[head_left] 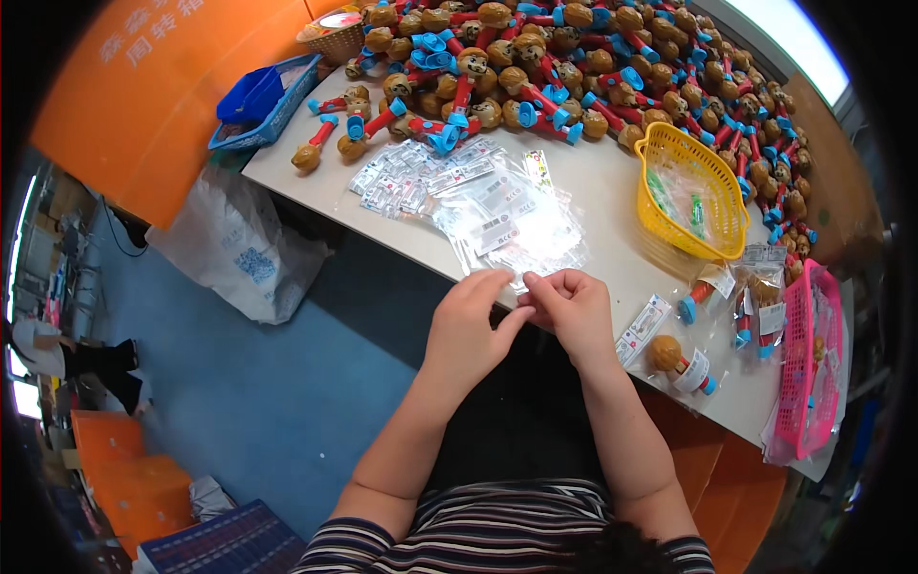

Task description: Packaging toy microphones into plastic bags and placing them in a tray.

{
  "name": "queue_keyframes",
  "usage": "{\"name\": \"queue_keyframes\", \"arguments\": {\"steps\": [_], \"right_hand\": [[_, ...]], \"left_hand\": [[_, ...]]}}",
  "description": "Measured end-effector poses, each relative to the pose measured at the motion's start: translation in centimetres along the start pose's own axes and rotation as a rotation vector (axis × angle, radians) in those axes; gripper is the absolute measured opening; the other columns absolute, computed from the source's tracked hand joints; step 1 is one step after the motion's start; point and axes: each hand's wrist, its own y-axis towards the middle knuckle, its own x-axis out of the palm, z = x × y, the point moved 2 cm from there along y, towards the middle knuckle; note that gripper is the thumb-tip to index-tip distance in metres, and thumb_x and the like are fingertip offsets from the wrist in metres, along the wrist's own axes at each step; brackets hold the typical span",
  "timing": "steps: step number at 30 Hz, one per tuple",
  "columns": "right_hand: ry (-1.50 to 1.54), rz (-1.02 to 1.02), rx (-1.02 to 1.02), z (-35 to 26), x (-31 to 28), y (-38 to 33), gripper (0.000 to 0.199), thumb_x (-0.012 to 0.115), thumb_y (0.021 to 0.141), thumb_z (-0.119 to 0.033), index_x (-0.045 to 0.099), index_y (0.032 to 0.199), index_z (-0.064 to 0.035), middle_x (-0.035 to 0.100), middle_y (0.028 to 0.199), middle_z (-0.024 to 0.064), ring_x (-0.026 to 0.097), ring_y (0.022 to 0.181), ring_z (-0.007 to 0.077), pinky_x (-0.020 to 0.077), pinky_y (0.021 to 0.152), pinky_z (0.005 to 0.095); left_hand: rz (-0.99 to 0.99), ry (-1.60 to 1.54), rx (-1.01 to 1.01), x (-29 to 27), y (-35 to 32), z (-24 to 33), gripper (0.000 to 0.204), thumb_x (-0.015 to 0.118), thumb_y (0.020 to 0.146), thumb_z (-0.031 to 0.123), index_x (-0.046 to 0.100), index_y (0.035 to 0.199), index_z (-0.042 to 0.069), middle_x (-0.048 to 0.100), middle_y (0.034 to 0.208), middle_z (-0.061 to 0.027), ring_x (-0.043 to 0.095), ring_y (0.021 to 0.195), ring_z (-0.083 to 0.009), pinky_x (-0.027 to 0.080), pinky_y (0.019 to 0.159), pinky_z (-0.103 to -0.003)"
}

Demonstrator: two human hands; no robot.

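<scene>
My left hand [466, 323] and my right hand [578, 314] meet at the table's near edge, fingers bent and closed on a small clear plastic bag [517, 286]. Its film is hard to make out between the fingertips. My left thumb reaches across toward my right fingers. Just beyond lies a loose pile of flat clear bags [502, 215], some with printed labels, shining in the light. Right of my right hand, a toy figure with a round brown head [666, 353], red body and blue base lies beside a white label strip [644, 330].
A big heap of similar brown-headed toys [497, 57] covers the table's far side. A yellow basket [693, 191] holds clear and green packets. Bagged toys [762, 311] and a pink basket [809, 364] are at right. A blue basket [287, 110] stands far left, above a white plastic sack [244, 249].
</scene>
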Motion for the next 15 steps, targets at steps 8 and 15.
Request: {"name": "queue_keyframes", "arguments": {"steps": [8,15], "right_hand": [[-0.153,-0.011,-0.009,-1.2,-0.3,0.7,0.030,0.069,0.088,-0.022,0.056,0.074,0.0005,0.064,0.067,0.0069,0.061,0.058,0.0099,0.0521,0.055,0.0225],[-0.101,-0.181,0.076,-1.7,-0.6,1.3,0.024,0.065,0.092,-0.021,0.057,0.081,-0.0010,0.065,0.080,0.0094,0.064,0.071,0.0122,0.0538,0.060,0.0234]], "left_hand": [[0.002,-0.090,-0.031,0.0,0.6,-0.7,0.026,0.072,0.076,0.004,0.067,0.101,0.001,0.068,0.097,-0.0153,0.067,0.085,-0.0283,0.052,0.076,-0.032],[-0.014,-0.133,-0.128,0.5,0.3,-2.2,0.019,0.071,0.078,0.003,0.068,0.096,0.000,0.069,0.090,-0.0137,0.068,0.080,-0.0222,0.052,0.072,-0.029]]}}
